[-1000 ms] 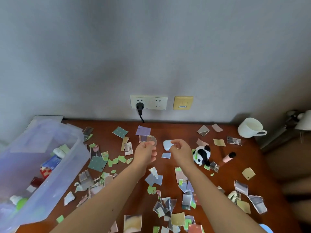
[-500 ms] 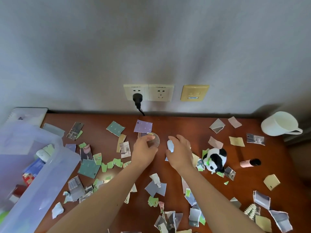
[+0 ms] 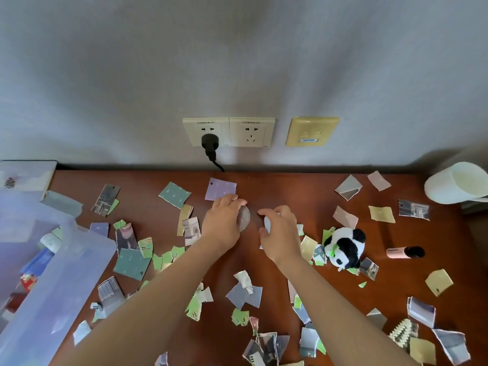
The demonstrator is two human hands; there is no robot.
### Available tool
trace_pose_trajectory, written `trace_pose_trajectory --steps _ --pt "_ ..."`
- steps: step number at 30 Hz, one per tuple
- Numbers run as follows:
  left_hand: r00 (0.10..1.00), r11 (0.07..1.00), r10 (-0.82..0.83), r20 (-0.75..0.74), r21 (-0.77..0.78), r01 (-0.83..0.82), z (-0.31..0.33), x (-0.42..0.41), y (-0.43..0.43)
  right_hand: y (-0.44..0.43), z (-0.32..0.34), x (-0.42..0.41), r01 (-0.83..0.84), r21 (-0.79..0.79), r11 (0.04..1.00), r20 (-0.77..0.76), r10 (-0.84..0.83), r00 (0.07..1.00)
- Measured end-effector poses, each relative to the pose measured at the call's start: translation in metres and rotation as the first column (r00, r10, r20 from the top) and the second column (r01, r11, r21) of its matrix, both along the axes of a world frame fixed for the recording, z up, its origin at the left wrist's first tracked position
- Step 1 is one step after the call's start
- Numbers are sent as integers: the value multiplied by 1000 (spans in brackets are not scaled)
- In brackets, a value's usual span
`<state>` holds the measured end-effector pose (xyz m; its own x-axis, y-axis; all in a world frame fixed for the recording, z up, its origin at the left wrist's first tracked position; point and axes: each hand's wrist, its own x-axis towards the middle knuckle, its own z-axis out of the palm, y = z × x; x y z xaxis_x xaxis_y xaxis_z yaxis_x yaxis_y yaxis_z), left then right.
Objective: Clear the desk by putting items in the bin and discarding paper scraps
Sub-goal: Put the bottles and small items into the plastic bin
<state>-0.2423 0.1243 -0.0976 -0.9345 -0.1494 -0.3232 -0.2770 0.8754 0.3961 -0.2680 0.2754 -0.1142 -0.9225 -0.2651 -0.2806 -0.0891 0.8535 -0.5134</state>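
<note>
Paper scraps point(image 3: 174, 194) lie strewn over the whole brown desk point(image 3: 277, 186), too many to count exactly but well over thirty, in green, purple, tan and printed grey. One translucent bin point(image 3: 79, 273) stands at the desk's left edge, with several items blurred behind its wall. Two hands work at mid-desk. The left hand point(image 3: 224, 225) curls its fingers over one clear round disc point(image 3: 245, 217) and grips it just below one purple scrap point(image 3: 221, 188). The right hand point(image 3: 281, 231), near it but apart, pinches one small pale piece point(image 3: 267, 223) between curled thumb and forefinger, low over the desk. To the right sit one panda plush point(image 3: 346, 247), one pink tube point(image 3: 398, 252) with a black cap, one white mug point(image 3: 449, 186) at the far corner and one white claw clip point(image 3: 402, 332) near the front. On the wall are two white sockets point(image 3: 250, 132), one holding a black plug point(image 3: 210, 142), and one yellow plate point(image 3: 311, 131)
</note>
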Motion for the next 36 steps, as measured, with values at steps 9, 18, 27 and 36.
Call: trace_pose_trajectory --steps 9,18,27,36 --pt "977 962 -149 150 -207 178 4 -8 0 -2 1 1 6 6 1000 19 -6 1000" --pt "991 928 -121 54 -347 133 6 0 8 -6 7 2 -22 79 997 16 21 1000" --pt "982 992 128 -136 31 -125 35 24 19 3 33 21 147 -100 984 95 -138 986" --pt "785 677 610 -112 588 -442 105 83 19 -11 105 64 266 -491 830 118 -239 964"
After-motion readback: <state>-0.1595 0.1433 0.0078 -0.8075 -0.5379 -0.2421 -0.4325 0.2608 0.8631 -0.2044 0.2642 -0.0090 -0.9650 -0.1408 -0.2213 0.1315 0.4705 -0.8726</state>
